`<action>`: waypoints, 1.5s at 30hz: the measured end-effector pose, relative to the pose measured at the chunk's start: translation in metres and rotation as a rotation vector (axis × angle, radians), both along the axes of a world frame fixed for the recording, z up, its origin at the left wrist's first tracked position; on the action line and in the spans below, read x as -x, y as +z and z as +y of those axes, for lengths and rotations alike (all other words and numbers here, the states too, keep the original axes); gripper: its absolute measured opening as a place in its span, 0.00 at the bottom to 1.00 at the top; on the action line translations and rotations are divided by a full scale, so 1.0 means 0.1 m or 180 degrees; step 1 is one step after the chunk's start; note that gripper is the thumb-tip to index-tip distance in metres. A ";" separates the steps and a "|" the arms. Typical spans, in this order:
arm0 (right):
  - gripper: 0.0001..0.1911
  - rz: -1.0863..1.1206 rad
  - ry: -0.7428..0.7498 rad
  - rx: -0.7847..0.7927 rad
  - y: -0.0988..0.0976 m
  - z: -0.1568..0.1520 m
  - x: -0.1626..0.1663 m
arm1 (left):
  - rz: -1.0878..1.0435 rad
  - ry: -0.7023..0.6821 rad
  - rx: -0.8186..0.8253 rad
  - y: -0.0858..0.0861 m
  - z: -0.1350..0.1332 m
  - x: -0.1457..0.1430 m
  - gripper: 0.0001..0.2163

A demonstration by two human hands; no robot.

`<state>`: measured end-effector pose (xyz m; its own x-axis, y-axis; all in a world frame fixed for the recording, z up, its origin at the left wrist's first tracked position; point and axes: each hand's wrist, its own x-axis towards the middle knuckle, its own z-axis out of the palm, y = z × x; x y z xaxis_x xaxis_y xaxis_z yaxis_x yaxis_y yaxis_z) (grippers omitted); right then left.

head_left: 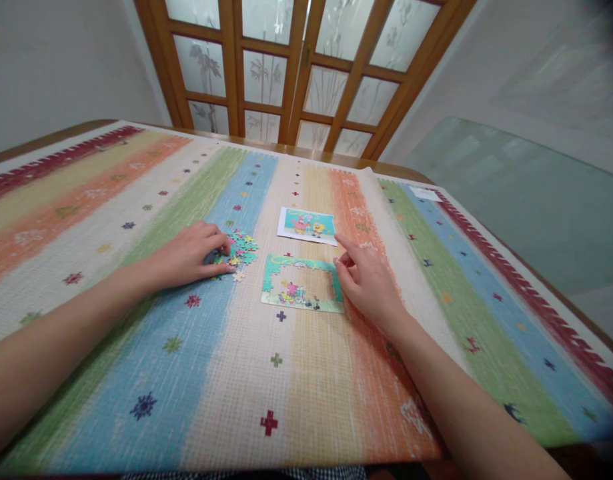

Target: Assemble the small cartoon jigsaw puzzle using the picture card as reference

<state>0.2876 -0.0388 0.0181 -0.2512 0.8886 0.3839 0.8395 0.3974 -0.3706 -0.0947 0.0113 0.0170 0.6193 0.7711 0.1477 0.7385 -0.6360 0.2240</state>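
My left hand (193, 253) rests at the left edge of a heap of loose jigsaw pieces (242, 245), thumb and curled fingers apart among them. One pale piece (239, 275) lies just beyond the thumb tip. To the right is a partly assembled jigsaw puzzle (306, 305), its border joined, with a gap in the middle and cartoon figures along the bottom. My right hand (369, 280) is over its right edge. The index finger points at the lower right corner of a picture card (306, 225); thumb and another finger pinch together, hiding whatever is between them.
A striped cloth (271, 373) with small printed motifs covers the table. A white slip (426, 193) lies at the far right. Behind the table stand wooden doors with glass panes (266, 70); a greenish glass panel (526, 220) leans at the right wall.
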 end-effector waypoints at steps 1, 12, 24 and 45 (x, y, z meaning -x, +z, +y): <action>0.25 0.0006 0.0001 0.0006 0.00 0.00 0.00 | 0.0002 0.0006 -0.0019 -0.01 -0.01 -0.02 0.22; 0.24 0.0014 0.0026 -0.0012 -0.02 0.01 -0.01 | -0.0351 -0.0145 0.0140 -0.03 0.05 -0.01 0.19; 0.24 -0.0001 0.0055 0.0003 0.01 0.00 0.01 | 0.0137 -0.0250 -0.1006 0.01 0.00 -0.04 0.18; 0.23 0.0044 0.0101 0.0032 0.00 0.00 0.00 | -0.0157 -0.0145 0.0872 0.04 0.09 0.23 0.18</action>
